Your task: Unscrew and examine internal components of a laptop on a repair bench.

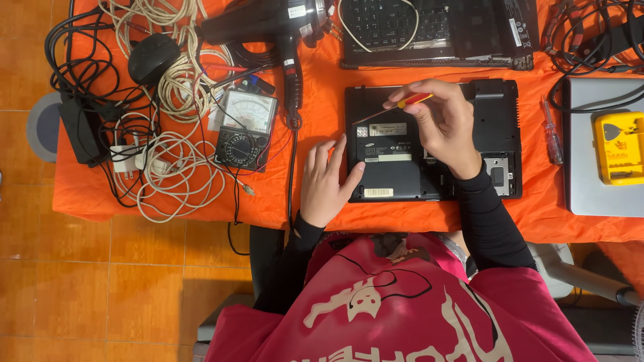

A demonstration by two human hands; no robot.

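A black laptop [493,117] lies upside down on the orange tablecloth [322,114], its underside showing stickers and a slot. My right hand [439,121] is over its middle and grips a small screwdriver [392,110] with a red and yellow handle; the thin shaft points left and down toward the laptop's upper left part. My left hand [325,177] rests flat, fingers spread, on the cloth at the laptop's left edge, with the thumb on the casing. It holds nothing.
An analog multimeter [247,129] lies left of the laptop among tangled white and black cables [178,167]. A black hot-air gun [275,27], a mouse [153,57], another open laptop [436,30], a spare screwdriver [551,134], a silver laptop [583,181] and a yellow meter [620,147] surround it.
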